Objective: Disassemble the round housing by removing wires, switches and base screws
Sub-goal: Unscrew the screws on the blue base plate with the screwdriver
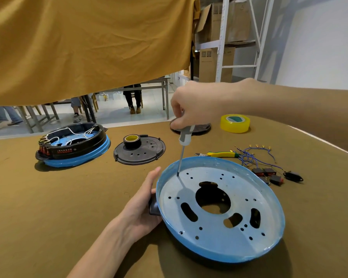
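We work on a bench (48, 197) covered in brown cloth. Near us and to the right sits the round housing (219, 207), a blue-rimmed metal pan with its pale inside facing up, already stripped of wiring. Our left hand (143, 205) closes its grip on the black handle at the pan's left edge, which we judge keeps it from turning under the tool. Our right hand (191, 109) wraps its grip round the screwdriver (184, 145), held upright so the tip seats in a screw near the pan's far-left rim; a base screw seems the step in hand. Far left rests a second housing (72, 145), wires still inside. Between them lies a black cover plate (141, 153) carrying a tape roll. To the right, set aside, are the removed wires (251, 155), pliers (219, 154) and switches (269, 174).
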Demonstrator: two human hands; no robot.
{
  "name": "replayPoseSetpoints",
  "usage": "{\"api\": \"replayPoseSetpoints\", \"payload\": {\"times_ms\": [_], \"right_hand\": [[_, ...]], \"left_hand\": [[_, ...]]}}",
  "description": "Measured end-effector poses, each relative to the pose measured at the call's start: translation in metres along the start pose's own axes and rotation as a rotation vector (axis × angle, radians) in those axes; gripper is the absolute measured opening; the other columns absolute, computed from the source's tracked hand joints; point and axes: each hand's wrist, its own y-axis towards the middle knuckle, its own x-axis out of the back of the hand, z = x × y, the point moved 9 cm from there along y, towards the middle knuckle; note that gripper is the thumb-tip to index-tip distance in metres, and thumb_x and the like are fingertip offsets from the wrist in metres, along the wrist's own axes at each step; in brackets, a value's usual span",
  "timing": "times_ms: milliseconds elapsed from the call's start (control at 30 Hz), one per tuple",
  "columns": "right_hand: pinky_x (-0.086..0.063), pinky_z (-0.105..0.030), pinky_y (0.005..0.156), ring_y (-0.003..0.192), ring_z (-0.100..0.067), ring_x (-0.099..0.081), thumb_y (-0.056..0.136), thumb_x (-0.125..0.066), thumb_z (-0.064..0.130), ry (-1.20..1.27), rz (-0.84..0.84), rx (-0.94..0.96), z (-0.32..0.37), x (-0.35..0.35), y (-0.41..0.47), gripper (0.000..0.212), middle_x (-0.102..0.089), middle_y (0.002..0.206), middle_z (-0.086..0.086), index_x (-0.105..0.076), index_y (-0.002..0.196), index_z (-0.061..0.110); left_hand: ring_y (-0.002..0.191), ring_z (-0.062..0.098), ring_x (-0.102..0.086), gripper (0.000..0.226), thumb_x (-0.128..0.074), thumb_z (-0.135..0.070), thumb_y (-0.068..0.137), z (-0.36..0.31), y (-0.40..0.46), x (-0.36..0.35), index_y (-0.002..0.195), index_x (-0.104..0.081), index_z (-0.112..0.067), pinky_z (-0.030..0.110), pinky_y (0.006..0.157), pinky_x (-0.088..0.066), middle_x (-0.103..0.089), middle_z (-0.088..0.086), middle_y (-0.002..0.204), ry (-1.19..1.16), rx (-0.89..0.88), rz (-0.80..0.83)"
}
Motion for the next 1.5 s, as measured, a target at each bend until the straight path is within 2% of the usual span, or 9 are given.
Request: {"api": "replayPoseSetpoints", "payload": {"times_ms": [133,267,400,467,667,800,900,1133,1500], "right_hand": [[-0.058,-0.026,0.057,0.068,-0.013,-0.070,0.087,-0.072,0.054,0.239,-0.066,-0.086,-0.030,0.016,-0.011,0.031,-0.073,0.080,0.001,-0.073,0.089,0.022],[-0.042,-0.016,0.041,0.042,-0.004,-0.056,0.087,-0.074,0.051,0.513,-0.105,-0.193,-0.061,0.007,-0.045,0.031,-0.068,0.058,0.004,-0.073,0.088,0.020],[-0.038,-0.026,0.051,0.042,-0.004,-0.049,0.085,-0.072,0.055,0.631,-0.240,-0.286,-0.077,-0.011,-0.092,0.034,-0.069,0.068,-0.002,-0.075,0.079,0.022],[-0.037,-0.027,0.054,0.046,-0.002,-0.051,0.085,-0.071,0.055,0.624,-0.362,-0.314,-0.081,-0.007,-0.114,0.033,-0.066,0.069,0.003,-0.074,0.076,0.024],[-0.031,-0.016,0.034,0.030,-0.014,-0.041,0.096,-0.061,0.050,0.970,-0.537,-0.385,-0.096,-0.001,-0.174,0.044,-0.070,0.059,-0.005,-0.076,0.074,0.014],[-0.028,-0.018,0.034,0.029,-0.013,-0.033,0.093,-0.058,0.059,1.106,-0.460,-0.536,-0.105,-0.025,-0.203,0.050,-0.058,0.044,0.000,-0.076,0.066,0.021],[-0.026,-0.021,0.037,0.034,-0.013,-0.031,0.086,-0.062,0.063,1.307,-0.332,-0.649,-0.109,-0.058,-0.214,0.055,-0.057,0.051,-0.005,-0.075,0.066,0.013],[-0.025,-0.017,0.031,0.032,-0.008,-0.031,0.084,-0.069,0.054,1.508,-0.129,-0.670,-0.114,-0.084,-0.212,0.046,-0.052,0.046,0.001,-0.072,0.058,0.016],[-0.026,-0.017,0.032,0.036,-0.010,-0.031,0.083,-0.073,0.050,1.414,-0.248,-0.606,-0.127,-0.051,-0.193,0.036,-0.064,0.069,-0.017,-0.082,0.079,0.015]], "left_hand": [[0.048,0.024,-0.062,0.025,-0.053,-0.018,0.093,-0.005,0.001,0.008,0.079,-0.069,-0.005,0.033,0.043,-0.054,-0.064,0.011,0.064,-0.140,-0.022,-0.024],[0.034,0.019,-0.051,0.028,-0.057,-0.008,0.071,-0.013,-0.004,0.012,0.043,-0.055,-0.012,0.022,0.038,-0.045,-0.055,0.006,0.046,-0.085,-0.097,-0.091],[0.027,0.017,-0.044,0.049,-0.049,-0.002,0.089,-0.028,-0.013,0.008,0.041,-0.052,-0.014,0.017,0.033,-0.037,-0.049,0.002,0.037,-0.088,-0.154,-0.111],[0.029,0.016,-0.054,0.046,-0.036,-0.003,0.105,-0.040,-0.018,0.002,0.066,-0.059,-0.010,0.017,0.030,-0.040,-0.058,0.001,0.039,-0.078,-0.227,-0.135],[0.066,0.019,-0.073,0.019,-0.070,-0.035,0.093,-0.095,-0.042,-0.049,0.095,-0.081,-0.019,0.027,0.049,-0.055,-0.079,0.005,0.084,0.065,-0.423,-0.132],[0.107,0.023,-0.071,0.021,-0.065,-0.023,0.098,-0.117,-0.059,-0.070,0.116,-0.075,-0.020,0.035,0.082,-0.057,-0.079,0.003,0.106,0.099,-0.608,-0.153],[0.109,0.021,-0.071,0.020,-0.067,-0.020,0.097,-0.125,-0.067,-0.078,0.115,-0.076,-0.022,0.037,0.093,-0.057,-0.079,-0.001,0.105,0.232,-0.696,-0.179],[0.092,-0.003,-0.070,0.016,-0.071,-0.023,0.094,-0.130,-0.075,-0.082,0.104,-0.078,-0.033,0.016,0.076,-0.052,-0.078,-0.019,0.093,0.513,-0.857,-0.191],[0.103,0.003,-0.070,0.024,-0.064,-0.019,0.098,-0.117,-0.063,-0.065,0.118,-0.076,-0.024,0.027,0.090,-0.059,-0.078,-0.013,0.104,0.373,-0.940,-0.211]]}}
